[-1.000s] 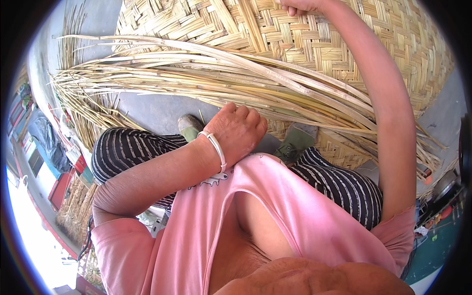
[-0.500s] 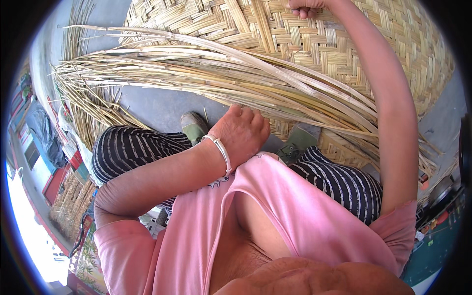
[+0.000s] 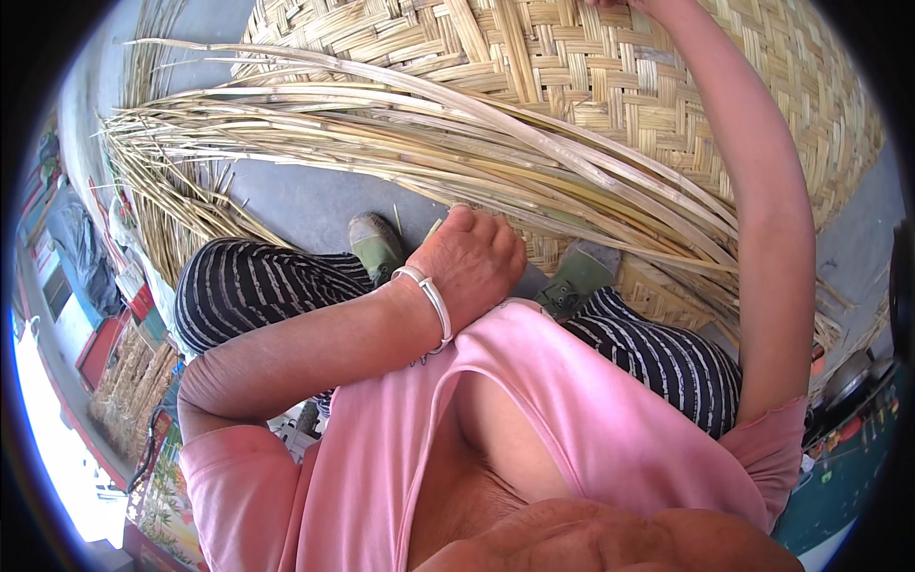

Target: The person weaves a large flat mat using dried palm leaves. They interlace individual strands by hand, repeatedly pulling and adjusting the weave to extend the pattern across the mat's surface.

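Observation:
My left hand [image 3: 465,259], with a pale bangle [image 3: 431,303] at its wrist, is closed in front of my chest. A small pale tip [image 3: 434,229] shows beside its knuckles; what the fingers hold is hidden. At the top edge my right hand [image 3: 624,3] is mostly cut off by the frame. Its visible fingers look curled above the woven mat [image 3: 658,105], and I cannot make out what is in them. Between my hands a bundle of long split cane strips [image 3: 381,143] lies across the mat and runs out to the left.
More thin strips [image 3: 181,205] spread over the grey floor [image 3: 295,195] at the left. My green shoes [image 3: 379,250] are below the bundle. A dark round pan [image 3: 848,377] is at the right rim, and household things [image 3: 81,243] crowd the left rim.
My right hand has moved farther up, nearly out of the frame. The left hand stays closed in almost the same place, and a pale tip now shows beside it.

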### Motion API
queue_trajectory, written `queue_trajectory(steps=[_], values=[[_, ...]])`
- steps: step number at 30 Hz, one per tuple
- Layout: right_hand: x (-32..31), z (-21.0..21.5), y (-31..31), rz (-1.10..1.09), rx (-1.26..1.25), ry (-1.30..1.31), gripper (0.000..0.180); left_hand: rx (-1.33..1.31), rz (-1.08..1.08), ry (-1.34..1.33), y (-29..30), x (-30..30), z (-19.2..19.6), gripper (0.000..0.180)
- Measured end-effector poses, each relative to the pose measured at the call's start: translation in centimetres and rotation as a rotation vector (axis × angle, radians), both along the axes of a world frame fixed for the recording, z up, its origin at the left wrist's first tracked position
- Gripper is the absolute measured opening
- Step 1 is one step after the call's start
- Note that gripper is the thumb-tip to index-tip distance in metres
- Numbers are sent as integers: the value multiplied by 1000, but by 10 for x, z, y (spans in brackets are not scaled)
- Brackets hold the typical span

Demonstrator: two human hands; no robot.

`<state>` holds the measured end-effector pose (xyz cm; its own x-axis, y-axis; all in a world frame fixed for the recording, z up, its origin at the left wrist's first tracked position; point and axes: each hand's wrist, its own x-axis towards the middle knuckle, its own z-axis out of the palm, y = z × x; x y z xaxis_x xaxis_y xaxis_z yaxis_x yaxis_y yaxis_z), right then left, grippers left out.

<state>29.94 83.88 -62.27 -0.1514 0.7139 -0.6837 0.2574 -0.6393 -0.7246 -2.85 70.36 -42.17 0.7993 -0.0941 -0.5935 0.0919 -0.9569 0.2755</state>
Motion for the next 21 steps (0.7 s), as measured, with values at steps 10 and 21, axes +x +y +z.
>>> queue_trajectory(steps=[10,21], values=[[-7,-14,-8,-7,152,-105,9,-28,17,26,5,4,-6,24],[-12,-13,-27,18,222,-199,14,-3,19,-38,7,0,-6,29]])
